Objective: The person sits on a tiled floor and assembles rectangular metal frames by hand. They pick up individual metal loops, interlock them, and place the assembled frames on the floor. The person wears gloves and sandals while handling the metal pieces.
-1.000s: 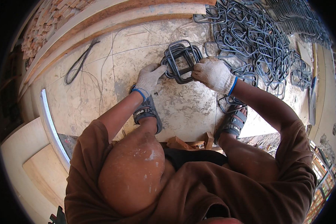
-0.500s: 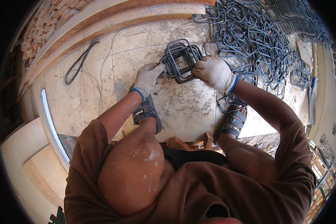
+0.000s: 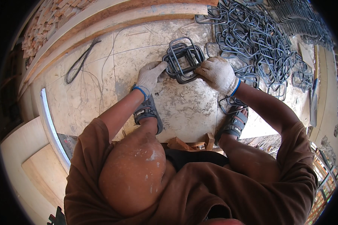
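I squat over a plywood sheet (image 3: pixel 187 108). A bundle of bent steel stirrups (image 3: pixel 183 60), square loops of grey rod stacked together, lies on it ahead of my feet. My left hand (image 3: pixel 149 76), in a white glove with a blue cuff, grips the bundle's left side. My right hand (image 3: pixel 217 75), gloved the same, grips its right side. Both sandalled feet (image 3: pixel 148 113) rest flat on the sheet below the hands.
A big heap of loose stirrups (image 3: pixel 259 41) fills the upper right. A few lie by my right foot (image 3: pixel 233 101). Dark tie wire (image 3: pixel 80 62) lies at the upper left. Timber planks (image 3: pixel 112 18) run along the far edge. Wood offcuts (image 3: pixel 191 142) sit between my feet.
Both hands and the bundle have shifted very slightly; the grip on each side stays the same.
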Tool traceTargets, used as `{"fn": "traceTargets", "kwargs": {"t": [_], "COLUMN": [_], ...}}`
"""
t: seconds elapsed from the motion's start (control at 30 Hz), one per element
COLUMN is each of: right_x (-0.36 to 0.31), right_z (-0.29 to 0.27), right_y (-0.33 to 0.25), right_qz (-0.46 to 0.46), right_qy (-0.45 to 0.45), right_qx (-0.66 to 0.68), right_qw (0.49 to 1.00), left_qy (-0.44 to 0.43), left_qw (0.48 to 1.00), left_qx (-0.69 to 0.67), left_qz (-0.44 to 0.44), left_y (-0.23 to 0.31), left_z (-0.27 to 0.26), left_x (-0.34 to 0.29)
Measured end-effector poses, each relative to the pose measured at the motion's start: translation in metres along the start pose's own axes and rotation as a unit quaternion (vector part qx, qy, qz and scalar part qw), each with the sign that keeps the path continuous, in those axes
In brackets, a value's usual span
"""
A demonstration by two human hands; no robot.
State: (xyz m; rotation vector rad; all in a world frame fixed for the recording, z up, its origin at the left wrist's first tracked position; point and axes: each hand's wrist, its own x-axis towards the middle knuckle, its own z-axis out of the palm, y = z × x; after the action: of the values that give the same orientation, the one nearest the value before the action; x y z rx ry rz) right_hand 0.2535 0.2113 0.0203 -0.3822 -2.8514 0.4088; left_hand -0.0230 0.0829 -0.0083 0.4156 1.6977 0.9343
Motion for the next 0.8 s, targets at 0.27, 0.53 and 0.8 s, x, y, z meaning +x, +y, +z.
{"fn": "traceTargets", "kwargs": {"t": [0.27, 0.53, 0.8], "right_x": [0.003, 0.005, 0.009], "right_z": [0.009, 0.010, 0.003], "right_y": [0.000, 0.000, -0.008], "right_qz": [0.000, -0.016, 0.005], "right_qy": [-0.045, -0.047, -0.044], "right_qx": [-0.012, -0.008, 0.030], "right_qw": [0.999, 0.999, 0.999], "left_qy": [-0.013, -0.015, -0.013], "left_qw": [1.000, 1.000, 1.000], "left_qx": [-0.001, 0.007, 0.012], "left_qz": [-0.001, 0.004, -0.007], "left_y": [0.000, -0.003, -0.005], "left_z": [0.000, -0.002, -0.002], "left_x": [0.003, 0.003, 0.001]}}
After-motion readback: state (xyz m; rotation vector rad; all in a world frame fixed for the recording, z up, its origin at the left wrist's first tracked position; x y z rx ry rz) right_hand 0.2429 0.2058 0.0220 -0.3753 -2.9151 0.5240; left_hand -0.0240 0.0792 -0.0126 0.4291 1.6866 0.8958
